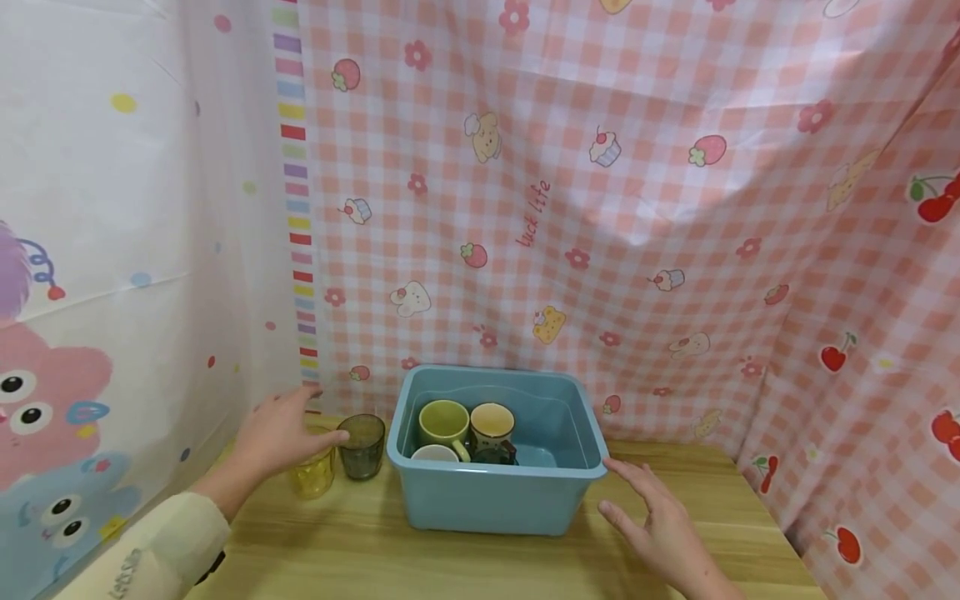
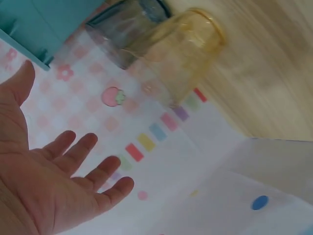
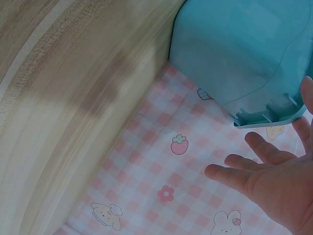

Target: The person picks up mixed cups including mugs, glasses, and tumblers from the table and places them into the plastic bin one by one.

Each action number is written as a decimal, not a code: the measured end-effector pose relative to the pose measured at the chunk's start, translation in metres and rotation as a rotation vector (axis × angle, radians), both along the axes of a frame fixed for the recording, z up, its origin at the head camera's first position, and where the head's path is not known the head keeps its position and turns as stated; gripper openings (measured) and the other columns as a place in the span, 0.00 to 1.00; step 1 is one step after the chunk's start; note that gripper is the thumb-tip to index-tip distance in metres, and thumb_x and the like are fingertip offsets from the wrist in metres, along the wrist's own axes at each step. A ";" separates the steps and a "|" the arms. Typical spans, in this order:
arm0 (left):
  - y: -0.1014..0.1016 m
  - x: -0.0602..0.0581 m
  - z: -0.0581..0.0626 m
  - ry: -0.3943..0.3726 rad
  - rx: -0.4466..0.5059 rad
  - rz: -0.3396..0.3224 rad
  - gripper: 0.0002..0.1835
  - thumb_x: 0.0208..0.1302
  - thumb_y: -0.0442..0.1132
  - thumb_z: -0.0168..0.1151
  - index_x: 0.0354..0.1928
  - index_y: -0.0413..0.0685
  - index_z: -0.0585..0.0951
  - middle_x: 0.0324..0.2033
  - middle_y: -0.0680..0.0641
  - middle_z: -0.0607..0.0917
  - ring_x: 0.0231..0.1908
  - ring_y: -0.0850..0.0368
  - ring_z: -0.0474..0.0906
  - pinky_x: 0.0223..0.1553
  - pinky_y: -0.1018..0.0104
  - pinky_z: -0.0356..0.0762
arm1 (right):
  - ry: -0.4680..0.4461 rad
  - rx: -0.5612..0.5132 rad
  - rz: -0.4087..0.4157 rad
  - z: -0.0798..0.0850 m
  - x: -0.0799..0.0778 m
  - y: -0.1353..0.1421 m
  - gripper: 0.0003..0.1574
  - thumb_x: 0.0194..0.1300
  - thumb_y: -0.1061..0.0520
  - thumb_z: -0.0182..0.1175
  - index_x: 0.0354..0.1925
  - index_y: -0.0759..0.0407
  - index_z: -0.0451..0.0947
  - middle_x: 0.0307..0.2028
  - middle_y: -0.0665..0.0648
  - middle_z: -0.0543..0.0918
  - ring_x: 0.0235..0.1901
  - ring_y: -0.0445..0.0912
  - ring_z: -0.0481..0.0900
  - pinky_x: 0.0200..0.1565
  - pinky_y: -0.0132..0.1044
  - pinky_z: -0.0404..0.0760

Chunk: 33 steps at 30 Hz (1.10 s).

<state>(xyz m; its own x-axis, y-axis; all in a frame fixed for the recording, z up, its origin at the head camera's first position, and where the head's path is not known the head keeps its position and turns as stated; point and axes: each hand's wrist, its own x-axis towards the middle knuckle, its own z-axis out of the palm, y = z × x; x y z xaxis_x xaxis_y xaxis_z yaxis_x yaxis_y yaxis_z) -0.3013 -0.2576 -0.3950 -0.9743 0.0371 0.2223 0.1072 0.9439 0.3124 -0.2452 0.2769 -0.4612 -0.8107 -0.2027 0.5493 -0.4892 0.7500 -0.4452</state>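
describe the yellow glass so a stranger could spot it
On the wooden table, find the blue tub. Left of it, past a smoky glass, stands the yellow glass, partly behind the left hand. Unlike its smoky neighbour, it is yellow-tinted.

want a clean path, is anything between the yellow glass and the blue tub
Yes, the dark glass stands between the yellow glass and the blue tub, just left of the tub. The tub's own side would likely stop a level slide too.

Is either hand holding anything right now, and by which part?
Nothing is held: the left hand is open near the yellow glass, the right hand open beside the blue tub.
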 end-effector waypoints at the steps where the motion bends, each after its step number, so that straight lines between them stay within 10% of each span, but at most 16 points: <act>1: -0.003 0.000 -0.002 -0.018 0.001 -0.003 0.58 0.58 0.75 0.70 0.76 0.38 0.70 0.65 0.30 0.82 0.66 0.21 0.74 0.64 0.20 0.66 | -0.001 0.000 -0.001 0.000 0.000 0.000 0.37 0.67 0.53 0.76 0.71 0.47 0.78 0.66 0.65 0.84 0.69 0.78 0.73 0.63 0.77 0.74; 33: -0.028 -0.003 -0.034 -0.144 -0.015 0.029 0.63 0.52 0.76 0.74 0.77 0.36 0.68 0.65 0.27 0.82 0.62 0.20 0.77 0.64 0.12 0.54 | 0.052 0.002 0.006 -0.001 0.000 0.000 0.38 0.63 0.57 0.78 0.70 0.47 0.79 0.64 0.62 0.86 0.68 0.74 0.77 0.64 0.73 0.75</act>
